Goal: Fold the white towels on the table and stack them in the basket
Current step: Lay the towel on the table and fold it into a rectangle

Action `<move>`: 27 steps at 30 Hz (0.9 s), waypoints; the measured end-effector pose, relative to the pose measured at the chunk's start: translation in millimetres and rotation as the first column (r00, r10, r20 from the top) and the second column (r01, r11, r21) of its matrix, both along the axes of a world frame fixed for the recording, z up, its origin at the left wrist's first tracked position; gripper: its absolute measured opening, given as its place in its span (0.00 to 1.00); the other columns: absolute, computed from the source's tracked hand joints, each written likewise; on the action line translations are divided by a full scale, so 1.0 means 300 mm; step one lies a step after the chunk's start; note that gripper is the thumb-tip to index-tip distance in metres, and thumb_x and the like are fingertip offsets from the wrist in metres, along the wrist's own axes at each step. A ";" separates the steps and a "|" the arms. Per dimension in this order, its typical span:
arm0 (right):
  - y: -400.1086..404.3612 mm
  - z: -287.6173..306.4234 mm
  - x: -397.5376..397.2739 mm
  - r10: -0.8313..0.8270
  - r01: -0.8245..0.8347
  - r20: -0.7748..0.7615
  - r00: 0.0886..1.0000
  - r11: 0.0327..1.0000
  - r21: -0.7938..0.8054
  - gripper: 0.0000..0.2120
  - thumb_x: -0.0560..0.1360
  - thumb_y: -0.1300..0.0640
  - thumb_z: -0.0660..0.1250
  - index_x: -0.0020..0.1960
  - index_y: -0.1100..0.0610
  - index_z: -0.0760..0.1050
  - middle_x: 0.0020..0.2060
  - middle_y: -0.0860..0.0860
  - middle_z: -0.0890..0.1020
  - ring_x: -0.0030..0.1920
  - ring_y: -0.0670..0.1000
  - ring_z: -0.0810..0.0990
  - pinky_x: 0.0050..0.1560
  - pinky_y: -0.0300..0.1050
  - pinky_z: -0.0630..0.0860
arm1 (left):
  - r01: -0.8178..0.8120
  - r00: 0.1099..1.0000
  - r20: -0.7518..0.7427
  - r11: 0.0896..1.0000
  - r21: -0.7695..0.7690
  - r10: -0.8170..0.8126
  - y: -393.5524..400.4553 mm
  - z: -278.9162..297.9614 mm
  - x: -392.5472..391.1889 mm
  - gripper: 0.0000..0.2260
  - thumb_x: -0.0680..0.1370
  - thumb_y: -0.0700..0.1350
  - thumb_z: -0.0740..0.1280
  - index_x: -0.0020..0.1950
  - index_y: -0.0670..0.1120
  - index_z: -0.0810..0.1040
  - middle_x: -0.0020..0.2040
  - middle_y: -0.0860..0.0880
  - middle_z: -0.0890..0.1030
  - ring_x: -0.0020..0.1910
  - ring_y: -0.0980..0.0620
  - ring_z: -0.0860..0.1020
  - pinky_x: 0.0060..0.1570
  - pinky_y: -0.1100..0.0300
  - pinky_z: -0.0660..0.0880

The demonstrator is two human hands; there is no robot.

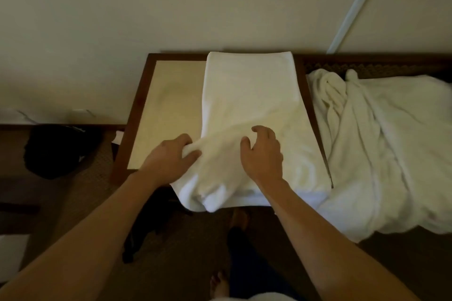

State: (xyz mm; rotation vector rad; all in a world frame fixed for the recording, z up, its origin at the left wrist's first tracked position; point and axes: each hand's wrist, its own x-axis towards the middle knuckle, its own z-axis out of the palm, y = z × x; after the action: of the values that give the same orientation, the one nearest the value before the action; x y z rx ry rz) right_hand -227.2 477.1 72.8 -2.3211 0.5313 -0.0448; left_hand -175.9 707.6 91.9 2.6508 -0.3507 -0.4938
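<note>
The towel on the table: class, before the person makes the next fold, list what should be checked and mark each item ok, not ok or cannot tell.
1. Left hand grips the towel: ok, its fingers pinch a bunched edge.
2. Right hand holds the towel: not ok, its fingers are spread above the cloth, gripping nothing.
3. Towel lies flat: not ok, the near end is rumpled and hangs over the table edge.
4. Far end squared: ok, it lies straight by the wall.
5. Room to fold: ok, bare tabletop on the left.
6. Basket ready: cannot tell, the unfolded pile covers most of what lies to the right.
</note>
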 end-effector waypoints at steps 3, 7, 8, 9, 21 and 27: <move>0.042 0.064 -0.101 -0.149 0.261 -0.243 0.959 0.798 0.543 0.23 0.79 0.38 0.63 0.58 0.57 0.74 0.53 0.54 0.81 0.50 0.56 0.84 0.47 0.54 0.82 | 0.067 0.997 0.045 0.992 -0.103 -0.063 -0.085 0.060 -0.209 0.10 0.80 0.60 0.65 0.52 0.56 0.71 0.42 0.53 0.78 0.40 0.53 0.78 0.40 0.53 0.77; 0.042 0.100 -0.254 -0.123 0.344 -0.360 0.925 0.676 0.651 0.21 0.77 0.43 0.70 0.56 0.61 0.75 0.49 0.58 0.82 0.46 0.56 0.83 0.36 0.46 0.81 | 0.170 0.984 -0.007 0.948 -0.268 -0.178 -0.216 0.061 -0.456 0.06 0.81 0.55 0.68 0.55 0.55 0.75 0.46 0.55 0.80 0.41 0.58 0.78 0.39 0.58 0.78; 0.032 0.092 -0.288 -0.148 0.337 -0.335 0.930 0.703 0.626 0.18 0.77 0.49 0.70 0.56 0.63 0.75 0.50 0.61 0.82 0.45 0.56 0.82 0.37 0.46 0.80 | 0.173 0.980 -0.043 0.934 -0.312 -0.195 -0.239 0.056 -0.497 0.07 0.80 0.55 0.68 0.56 0.55 0.76 0.47 0.55 0.80 0.41 0.59 0.78 0.39 0.60 0.76; 0.014 0.079 -0.322 -0.178 0.343 -0.316 0.932 0.718 0.605 0.13 0.78 0.54 0.68 0.55 0.64 0.76 0.51 0.64 0.82 0.44 0.55 0.81 0.38 0.47 0.79 | 0.185 0.974 -0.068 0.928 -0.325 -0.218 -0.255 0.045 -0.529 0.08 0.80 0.57 0.69 0.55 0.56 0.77 0.47 0.57 0.80 0.42 0.60 0.78 0.39 0.61 0.75; -0.264 -0.039 -0.549 -0.275 0.386 -0.285 0.918 0.466 0.796 0.08 0.81 0.56 0.69 0.57 0.58 0.81 0.52 0.60 0.86 0.49 0.64 0.84 0.39 0.53 0.81 | -0.816 0.574 -0.434 0.525 -0.241 0.694 -0.140 -0.251 -0.443 0.16 0.82 0.44 0.64 0.70 0.51 0.72 0.56 0.48 0.78 0.48 0.47 0.77 0.41 0.54 0.73; -0.340 -0.081 -0.564 -0.225 0.353 -0.282 0.933 0.412 0.840 0.12 0.80 0.57 0.69 0.61 0.59 0.80 0.52 0.62 0.85 0.46 0.64 0.84 0.37 0.53 0.81 | -0.815 0.440 -0.807 0.552 -0.176 0.393 -0.187 -0.362 -0.422 0.28 0.79 0.36 0.66 0.78 0.50 0.65 0.72 0.45 0.72 0.70 0.40 0.71 0.70 0.37 0.68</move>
State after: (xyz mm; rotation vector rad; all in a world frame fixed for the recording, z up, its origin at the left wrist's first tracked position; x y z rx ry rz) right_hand -396.5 375.1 48.4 -1.1609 0.7876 0.1835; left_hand -302.6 651.4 -16.7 1.6170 0.6777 -0.8972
